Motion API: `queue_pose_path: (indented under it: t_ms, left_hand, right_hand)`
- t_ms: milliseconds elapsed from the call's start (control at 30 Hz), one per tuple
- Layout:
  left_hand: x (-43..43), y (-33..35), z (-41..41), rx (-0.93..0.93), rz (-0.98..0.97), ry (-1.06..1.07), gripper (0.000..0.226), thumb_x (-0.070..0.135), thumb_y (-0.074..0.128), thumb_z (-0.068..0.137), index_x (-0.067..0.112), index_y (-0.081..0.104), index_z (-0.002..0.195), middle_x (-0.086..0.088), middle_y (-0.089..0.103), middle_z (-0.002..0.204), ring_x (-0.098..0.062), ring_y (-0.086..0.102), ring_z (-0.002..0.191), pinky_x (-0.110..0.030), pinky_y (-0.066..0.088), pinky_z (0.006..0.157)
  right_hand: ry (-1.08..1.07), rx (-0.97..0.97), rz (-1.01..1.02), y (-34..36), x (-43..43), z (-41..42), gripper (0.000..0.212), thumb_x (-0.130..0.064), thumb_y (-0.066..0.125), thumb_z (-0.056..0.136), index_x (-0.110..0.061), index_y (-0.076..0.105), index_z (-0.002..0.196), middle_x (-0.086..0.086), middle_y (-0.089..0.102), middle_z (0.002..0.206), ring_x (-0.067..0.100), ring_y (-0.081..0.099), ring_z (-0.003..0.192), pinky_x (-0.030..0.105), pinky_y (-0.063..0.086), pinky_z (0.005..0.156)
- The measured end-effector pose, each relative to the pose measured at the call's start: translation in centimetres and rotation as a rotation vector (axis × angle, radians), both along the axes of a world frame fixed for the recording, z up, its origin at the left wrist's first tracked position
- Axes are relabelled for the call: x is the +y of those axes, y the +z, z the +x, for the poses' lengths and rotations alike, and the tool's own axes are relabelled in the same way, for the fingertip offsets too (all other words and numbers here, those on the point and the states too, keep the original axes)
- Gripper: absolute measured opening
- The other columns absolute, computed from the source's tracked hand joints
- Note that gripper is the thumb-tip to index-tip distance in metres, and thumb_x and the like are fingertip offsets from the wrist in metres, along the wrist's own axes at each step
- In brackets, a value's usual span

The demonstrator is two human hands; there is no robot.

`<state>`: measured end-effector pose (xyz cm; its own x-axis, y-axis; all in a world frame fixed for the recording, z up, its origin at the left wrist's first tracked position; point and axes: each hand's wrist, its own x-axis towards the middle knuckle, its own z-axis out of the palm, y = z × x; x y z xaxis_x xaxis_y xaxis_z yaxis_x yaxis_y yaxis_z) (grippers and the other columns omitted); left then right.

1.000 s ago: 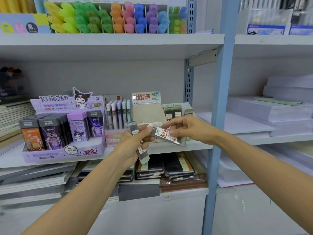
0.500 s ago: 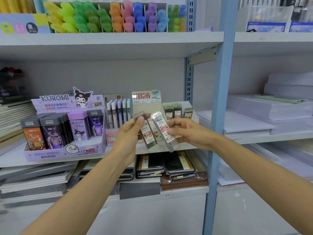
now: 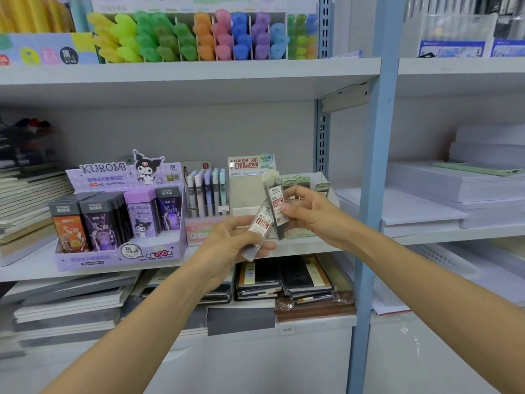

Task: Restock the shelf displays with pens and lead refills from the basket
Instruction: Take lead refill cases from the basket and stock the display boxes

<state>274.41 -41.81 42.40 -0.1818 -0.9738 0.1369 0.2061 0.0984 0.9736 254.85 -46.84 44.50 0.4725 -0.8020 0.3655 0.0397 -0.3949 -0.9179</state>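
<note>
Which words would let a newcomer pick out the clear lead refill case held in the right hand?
Find the pale blue upright post of the shelving; just left of it, the two hands meet. The right hand pinches a slim clear plastic lead refill case with a red-and-white label. Unlike the similar case in the left hand, it stands nearly upright and higher, white cap on top.

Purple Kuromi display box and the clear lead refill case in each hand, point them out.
Purple Kuromi display box [image 3: 99, 258]: head view, front panel.
Upper clear lead refill case [image 3: 277, 204], right hand [image 3: 309, 214]: head view, red label.
Lower clear lead refill case [image 3: 262, 223], left hand [image 3: 227, 245]: head view, red label.
</note>
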Motion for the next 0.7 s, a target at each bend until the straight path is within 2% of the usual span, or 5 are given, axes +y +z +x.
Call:
queue_pose_path:
  t_ms: [100, 167, 300, 500, 700]
  left_hand:
    - [0.6, 0.1, 0.2, -0.185, -0.009, -0.079, 0.019, 0.015, 0.052, 0.099, 0.015, 0.060, 0.116, -0.005, 0.075, 0.095, -0.023, 0.072, 0.073, -0.023, 0.055, 0.057]
    - [0.6, 0.0, 0.5, -0.167, -0.014, -0.011, 0.020, 0.018, 0.053, 0.099, 0.013, 0.061, 0.116, -0.007, 0.071, 0.093, -0.017, 0.066, 0.060, -0.020, 0.045, 0.047]
    - [0.4, -0.5, 1.2, -0.045, -0.038, 0.153, 0.035, 0.019, 0.071, 0.084, 0.008, 0.064, 0.116, -0.002, 0.074, 0.097, -0.010, 0.066, 0.066, -0.018, 0.038, 0.048]
    - [0.3, -0.8, 2.3, -0.088, -0.125, 0.290, 0.030, 0.013, 0.076, 0.081, 0.010, 0.065, 0.108, 0.000, 0.075, 0.082, -0.006, 0.062, 0.058, -0.014, 0.042, 0.048]
    - [0.3, -0.5, 3.4, -0.062, -0.144, 0.256, 0.020, 0.017, 0.068, 0.089, 0.012, 0.066, 0.108, -0.003, 0.076, 0.087, -0.009, 0.063, 0.061, -0.016, 0.041, 0.046]
  right_hand:
    - [-0.013, 0.071, -0.063, -0.5, 0.4, 1.4, 0.018, -0.006, 0.058, 0.094, -0.007, 0.056, 0.111, 0.009, 0.070, 0.105, 0.019, 0.068, 0.094, 0.027, 0.055, 0.077]
    - [-0.097, -0.008, -0.085, -0.6, 0.7, 2.1, 0.015, -0.005, 0.061, 0.091, -0.008, 0.059, 0.106, 0.005, 0.069, 0.103, 0.016, 0.067, 0.094, 0.026, 0.055, 0.078]
    - [-0.176, -0.224, 0.015, -0.5, 1.1, 3.4, 0.013, -0.002, 0.062, 0.090, -0.007, 0.058, 0.101, 0.012, 0.070, 0.104, 0.022, 0.067, 0.094, 0.032, 0.057, 0.082]
    - [-0.163, -0.166, -0.005, -0.7, 1.8, 5.5, 0.025, -0.015, 0.060, 0.094, -0.007, 0.058, 0.118, 0.015, 0.070, 0.109, 0.024, 0.068, 0.094, 0.036, 0.058, 0.082]
    - [-0.299, -0.161, -0.081, 1.3, 0.3, 6.1, 0.014, -0.014, 0.059, 0.094, -0.018, 0.065, 0.107, 0.003, 0.073, 0.093, 0.010, 0.064, 0.072, 0.019, 0.050, 0.060]
